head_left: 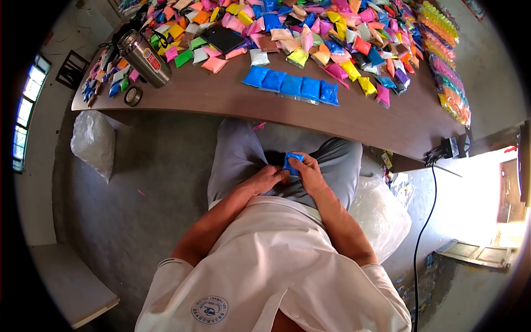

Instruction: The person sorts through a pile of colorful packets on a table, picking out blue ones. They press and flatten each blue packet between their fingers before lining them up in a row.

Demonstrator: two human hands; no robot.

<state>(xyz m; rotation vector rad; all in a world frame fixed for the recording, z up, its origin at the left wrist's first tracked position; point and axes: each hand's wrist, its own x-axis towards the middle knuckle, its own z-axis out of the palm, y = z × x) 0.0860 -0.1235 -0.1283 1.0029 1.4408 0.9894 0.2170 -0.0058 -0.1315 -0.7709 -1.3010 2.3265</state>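
A small blue packet (291,162) is held over my lap, in front of the table edge. My right hand (310,169) pinches its right side, thumb on the face of the packet. My left hand (270,177) is closed at its lower left edge, with its fingertips partly hidden. On the table ahead lies a row of several blue packets (291,86), side by side in clear film. Behind that row spreads a large heap of small packets (298,56) in many colours.
On the brown table (193,99) stand a steel flask (145,60) and its lid (133,96); a black flat device (222,40) rests on the heap. Bagged strips (449,83) line the right end. Plastic bags (93,141) sit on the floor; a black cable (425,232) hangs right.
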